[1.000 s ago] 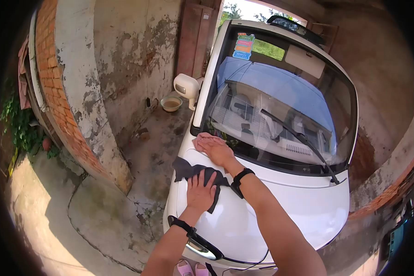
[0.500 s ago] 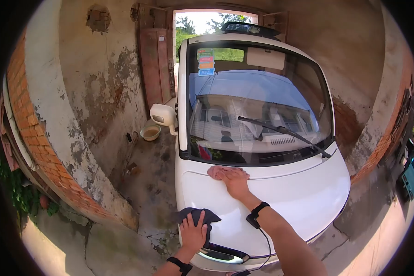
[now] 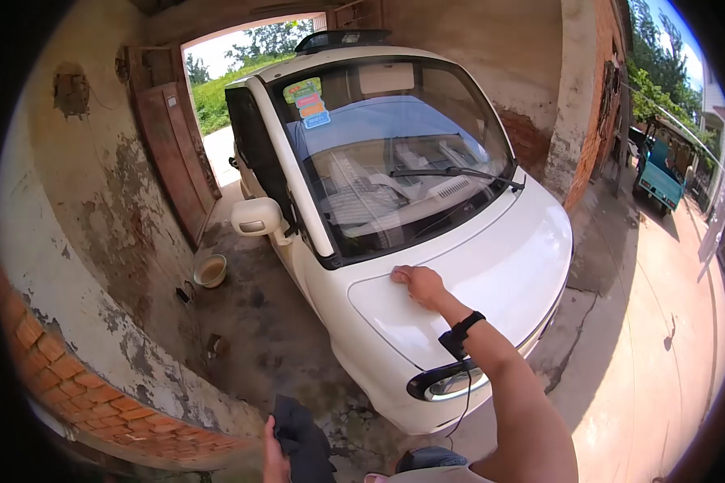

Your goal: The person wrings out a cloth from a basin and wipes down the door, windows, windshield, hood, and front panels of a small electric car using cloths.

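Observation:
Near the rear left corner of the white car's hood [image 3: 475, 249], my right hand [image 3: 424, 286] is closed round a pink cloth [image 3: 398, 274], of which only a small bunched end shows. A dark band with a cable is on that wrist. Low in the head view, my left hand [image 3: 275, 452] grips a dark grey cloth [image 3: 302, 439], held off the car above the ground. Behind the hood rise the windshield [image 3: 403, 153] and its wiper [image 3: 451, 171]; the headlight [image 3: 453, 386] is below my right wrist.
A side mirror [image 3: 258, 217] sticks out on the car's left side in view. On the floor by the peeling wall [image 3: 129, 217] stands a basin [image 3: 210, 271] of murky water. Bricks [image 3: 64, 362] edge the near wall. A teal vehicle [image 3: 659, 173] is parked outside at right.
My left hand has lifted the dark cloth off the car and moved down and left. The pink cloth, spread flat before, is now bunched in my right hand. The view has turned right.

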### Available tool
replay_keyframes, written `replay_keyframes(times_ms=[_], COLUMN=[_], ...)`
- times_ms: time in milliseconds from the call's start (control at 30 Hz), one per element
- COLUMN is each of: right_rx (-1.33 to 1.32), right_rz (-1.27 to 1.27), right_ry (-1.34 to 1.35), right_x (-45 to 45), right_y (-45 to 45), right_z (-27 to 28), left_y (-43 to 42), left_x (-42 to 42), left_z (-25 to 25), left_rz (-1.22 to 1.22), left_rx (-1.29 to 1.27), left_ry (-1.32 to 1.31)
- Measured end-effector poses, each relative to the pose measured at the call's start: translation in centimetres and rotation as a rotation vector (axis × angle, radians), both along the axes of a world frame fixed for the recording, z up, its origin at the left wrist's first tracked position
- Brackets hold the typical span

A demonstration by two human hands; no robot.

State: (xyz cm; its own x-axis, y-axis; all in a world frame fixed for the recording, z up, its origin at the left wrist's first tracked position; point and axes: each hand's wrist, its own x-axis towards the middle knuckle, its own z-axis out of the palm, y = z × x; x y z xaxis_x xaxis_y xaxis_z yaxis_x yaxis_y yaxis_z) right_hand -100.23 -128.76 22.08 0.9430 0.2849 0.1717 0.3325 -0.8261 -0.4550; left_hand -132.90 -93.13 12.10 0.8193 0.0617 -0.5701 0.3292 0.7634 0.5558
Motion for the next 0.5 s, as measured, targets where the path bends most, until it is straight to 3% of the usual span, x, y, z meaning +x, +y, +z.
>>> replay_keyframes(times_ms=[100,133,233,267,300,333,367,400,467,500], right_rx=[1.378,1.667,2.339,2.357,1.984,1.562,1.421,1.426,1.414,1.403], right_rz=[0.221,0.425,0.521,0.489,0.415,0.348,0.303,0.301,0.279,0.278], right_ry=[0.558,0.71,0.689,0.712,0.259,-0.123,-0.236,-0.208,-0.172,-0.163], right_x=[-1.5,-2.9,-7.2,-7.9,-8.3,-8.7,-8.5,-7.7,-5.9,-5.0], right_y=[2.8,3.9,9.4,11.4,13.4,15.1,16.2,17.1,18.3,18.9], right_z=[-0.9,0.0,1.8,1.6,1.2,0.7,0.7,1.4,2.3,2.6], left_y=[2.1,2.0,3.0,3.4,3.8,3.6,3.2,3.4,3.9,3.6], left_x=[4.1,6.1,11.6,13.7,15.6,16.5,17.7,19.4,21.7,22.9], left_z=[3.8,4.9,7.7,8.2,9.0,11.5,14.3,15.8,17.8,18.4], left_rz=[0.12,0.079,0.001,0.028,0.062,-0.024,-0.117,-0.104,-0.225,-0.231], left_rx=[-0.037,0.062,0.308,0.381,0.458,0.707,0.959,0.976,1.592,1.595], left_ry=[-0.168,-0.285,-0.402,-0.395,-0.385,-0.388,-0.4,-0.394,-0.557,-0.551])
